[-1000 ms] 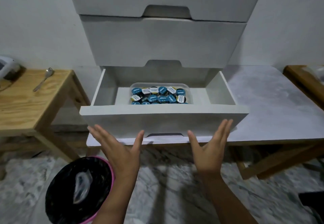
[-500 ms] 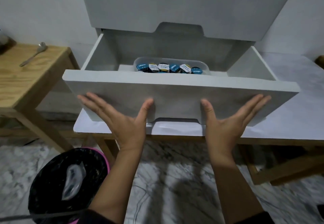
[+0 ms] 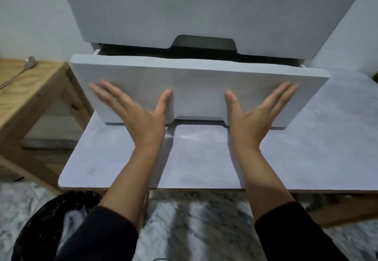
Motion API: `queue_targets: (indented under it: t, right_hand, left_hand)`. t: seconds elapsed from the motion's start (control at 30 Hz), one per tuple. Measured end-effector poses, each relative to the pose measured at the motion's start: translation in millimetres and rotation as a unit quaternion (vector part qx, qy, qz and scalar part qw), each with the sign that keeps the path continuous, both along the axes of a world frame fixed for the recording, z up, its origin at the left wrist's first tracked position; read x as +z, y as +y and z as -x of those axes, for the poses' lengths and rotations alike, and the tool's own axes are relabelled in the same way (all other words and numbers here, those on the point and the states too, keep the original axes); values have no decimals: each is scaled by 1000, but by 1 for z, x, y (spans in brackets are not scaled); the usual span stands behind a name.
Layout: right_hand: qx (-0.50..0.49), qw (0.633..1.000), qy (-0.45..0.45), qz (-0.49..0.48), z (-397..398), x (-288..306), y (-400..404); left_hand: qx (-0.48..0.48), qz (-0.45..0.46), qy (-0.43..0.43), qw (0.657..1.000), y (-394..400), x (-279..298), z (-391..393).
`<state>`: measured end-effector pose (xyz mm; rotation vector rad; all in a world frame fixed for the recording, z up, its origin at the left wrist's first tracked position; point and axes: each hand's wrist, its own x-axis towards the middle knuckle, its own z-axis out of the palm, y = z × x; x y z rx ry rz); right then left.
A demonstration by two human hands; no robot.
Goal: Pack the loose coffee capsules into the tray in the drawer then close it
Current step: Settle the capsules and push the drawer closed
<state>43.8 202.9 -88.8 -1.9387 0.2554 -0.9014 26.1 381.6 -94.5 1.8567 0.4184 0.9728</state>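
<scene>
Grey drawer [image 3: 196, 81] sits almost shut in the cabinet [image 3: 204, 9]: front panel faces you, long axis running left-right, a narrow dark gap showing along its top edge under the drawer above. The panel stands a bit proud of the cabinet face. Its bottom edge has a handle cut-out at centre, just above the pale tabletop [image 3: 196, 158].

Your left hand [image 3: 135, 111] lies flat on the left half of the panel, palm against it, fingers [image 3: 106, 93] straight and fanned up-left, thumb pointing up beside the cut-out. Your right hand [image 3: 255, 113] mirrors it on the right half, its fingers fanned up-right, thumb up on the other side of the cut-out. Neither hand curls round anything; both just press on the panel. Forearms reach forward over the tabletop edge, dark sleeves at the elbows.

Tray and capsules: hidden inside the drawer, can't see them from this angle. Drawer interior reads only as a dark slit.

Left of the cabinet, a wooden side table [image 3: 30, 89] carries a metal spoon [image 3: 20, 72], handle pointing toward you and left. Bottom left, on the marble floor [image 3: 194, 224], a bin with a black liner [image 3: 53, 226]; contents can't be made out.
</scene>
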Motion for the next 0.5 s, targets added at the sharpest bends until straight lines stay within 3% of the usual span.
queue_targets:
  t: [0.3, 0.5]
  right_hand:
    - [-5, 1000, -13, 23, -52, -3, 4]
    - [0, 996, 54, 77, -51, 5, 0]
  left_hand:
    - [3, -9, 34, 999, 4, 2, -48]
    - [2, -41, 109, 993, 9, 13, -45]
